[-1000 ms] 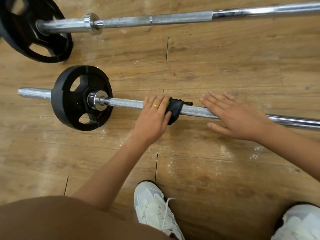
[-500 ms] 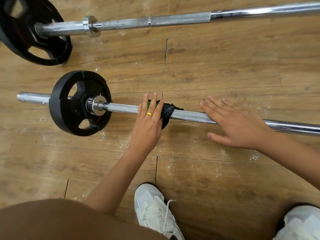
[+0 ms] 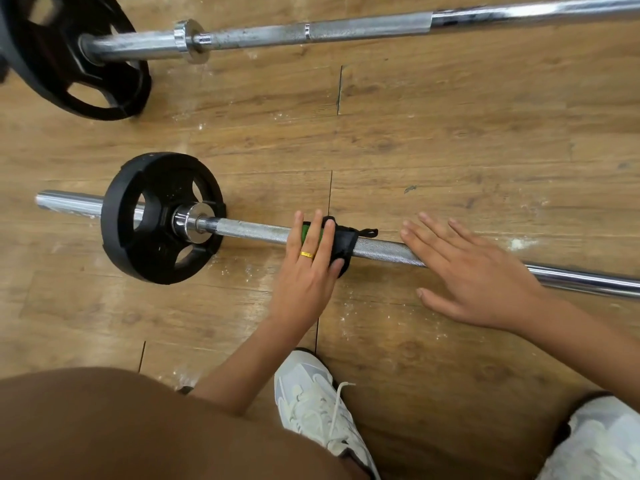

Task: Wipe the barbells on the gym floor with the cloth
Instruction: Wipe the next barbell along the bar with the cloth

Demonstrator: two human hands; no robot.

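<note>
Now we see the left hand (image 3: 311,261) pressing straight fingers onto the cloth (image 3: 348,242), a black-and-green rag wrapped over the near barbell (image 3: 256,232). The bar's long axis runs left to right across us. Its knurled steel leads leftward from that hand, the nearer one, to a shiny collar (image 3: 185,220) and matte black plate (image 3: 117,216). The right hand (image 3: 478,271) rests flat and open-fingered on the shaft.

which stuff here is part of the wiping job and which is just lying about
In the job: cloth, near barbell under it, far barbell, left hand pressing the cloth, right hand resting on the near barbell.
Just there: white shoes, white dust, wood floor.
</note>
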